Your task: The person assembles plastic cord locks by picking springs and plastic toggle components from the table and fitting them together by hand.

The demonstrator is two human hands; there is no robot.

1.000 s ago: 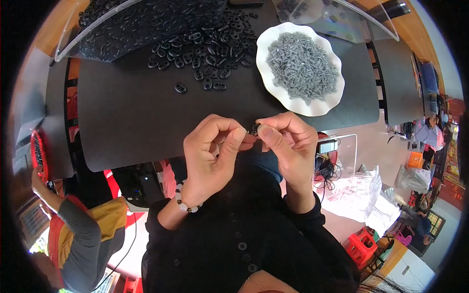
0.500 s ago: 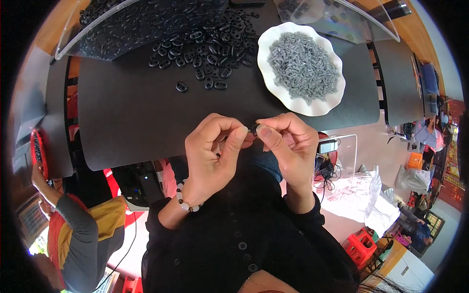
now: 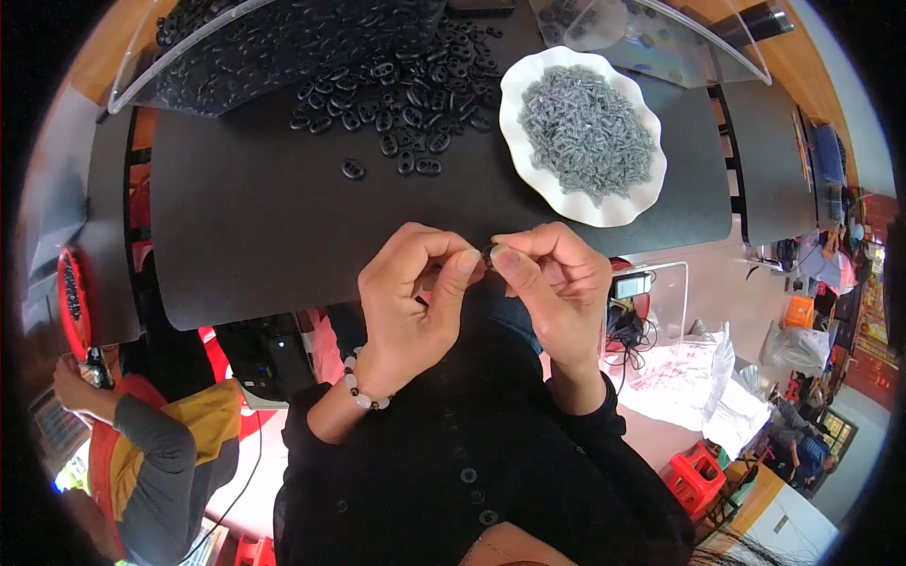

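My left hand (image 3: 411, 297) and my right hand (image 3: 563, 297) meet fingertip to fingertip over the near edge of the dark table. Between them shows a sliver of a small black piece (image 3: 488, 255), mostly covered by the fingers. The right thumb and forefinger pinch it. The left thumb and forefinger are also pressed together right beside it; what they hold is hidden. Beyond my hands lies a loose heap of black oval pieces with two holes (image 3: 412, 118). To its right, a white wavy-rimmed dish (image 3: 517, 141) holds many tiny translucent grey pieces (image 3: 590, 127).
A clear bin (image 3: 283, 57) full of black pieces stands at the back left, another clear bin (image 3: 651, 38) at the back right. One black oval piece (image 3: 353, 169) lies apart. At left, a co-worker (image 3: 170, 453) sits near a red tray (image 3: 74, 302).
My fingertips have drawn slightly closer together, and less of the black piece shows. The co-worker's hand has left the red tray and moved nearer their body.
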